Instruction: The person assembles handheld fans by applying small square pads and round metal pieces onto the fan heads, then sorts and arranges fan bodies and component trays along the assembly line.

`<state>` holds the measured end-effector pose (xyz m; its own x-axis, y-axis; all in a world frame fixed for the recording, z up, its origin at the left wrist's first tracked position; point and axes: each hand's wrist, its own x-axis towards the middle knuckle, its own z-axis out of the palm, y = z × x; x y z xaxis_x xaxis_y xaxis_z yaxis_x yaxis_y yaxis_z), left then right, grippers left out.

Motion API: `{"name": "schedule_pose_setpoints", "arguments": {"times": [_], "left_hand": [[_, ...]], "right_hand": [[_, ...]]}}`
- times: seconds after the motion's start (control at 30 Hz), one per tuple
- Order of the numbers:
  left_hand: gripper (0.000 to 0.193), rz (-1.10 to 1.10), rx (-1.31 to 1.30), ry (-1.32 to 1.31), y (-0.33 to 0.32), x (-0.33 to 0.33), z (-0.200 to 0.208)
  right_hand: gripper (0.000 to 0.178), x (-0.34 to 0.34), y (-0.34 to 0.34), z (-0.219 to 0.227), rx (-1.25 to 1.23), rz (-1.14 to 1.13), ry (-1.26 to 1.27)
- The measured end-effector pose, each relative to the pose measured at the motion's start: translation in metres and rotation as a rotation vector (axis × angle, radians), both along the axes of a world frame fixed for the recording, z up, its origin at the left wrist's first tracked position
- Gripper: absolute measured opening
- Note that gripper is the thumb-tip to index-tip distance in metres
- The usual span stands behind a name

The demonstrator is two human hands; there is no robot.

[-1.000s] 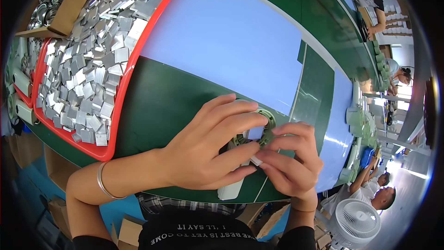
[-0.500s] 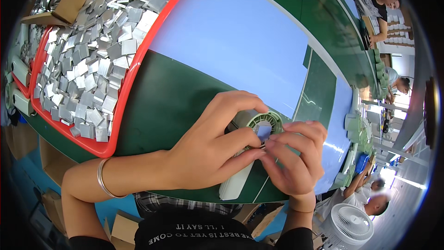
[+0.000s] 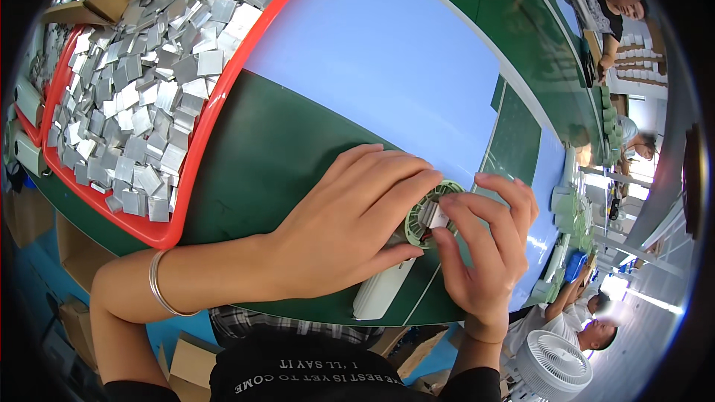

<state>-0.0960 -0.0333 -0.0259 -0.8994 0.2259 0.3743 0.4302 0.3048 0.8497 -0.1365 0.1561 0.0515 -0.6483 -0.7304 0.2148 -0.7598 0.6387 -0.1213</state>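
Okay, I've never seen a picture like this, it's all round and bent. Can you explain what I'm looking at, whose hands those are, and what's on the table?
The picture comes from a wide fisheye camera worn on a person's head, looking down, so straight edges curve. There is no machine: the two bare hands are the wearer's own. The left hand, with a bangle at the wrist, lies over a pale green handheld device on the green table. The right hand pinches a small silvery metal piece at the device's round ribbed head. To the left stands a red tray heaped with similar metal squares. A light blue mat lies farther back. Other people work along the right.
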Motion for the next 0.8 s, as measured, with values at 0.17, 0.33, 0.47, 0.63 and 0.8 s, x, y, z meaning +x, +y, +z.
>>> {"name": "schedule_pose_setpoints", "arguments": {"times": [0.17,0.33,0.47,0.63,0.8], "left_hand": [[0.071,0.013,0.021,0.012,0.001,0.002,0.000],[0.071,0.007,0.019,0.012,0.002,0.000,-0.002],[0.071,0.010,0.017,0.015,0.001,-0.002,-0.002],[0.067,0.029,-0.025,-0.004,-0.003,0.001,0.008],[0.065,0.037,0.030,0.001,0.007,0.001,0.001]], "right_hand": [[0.025,0.003,0.001,0.000,-0.005,-0.020,-0.002],[0.024,0.002,0.000,0.000,0.010,-0.029,0.003],[0.024,-0.001,-0.002,0.000,0.008,-0.034,0.000],[0.031,-0.001,-0.006,0.012,-0.032,-0.013,-0.045],[0.030,-0.002,0.003,0.001,-0.164,-0.074,-0.049]]}}
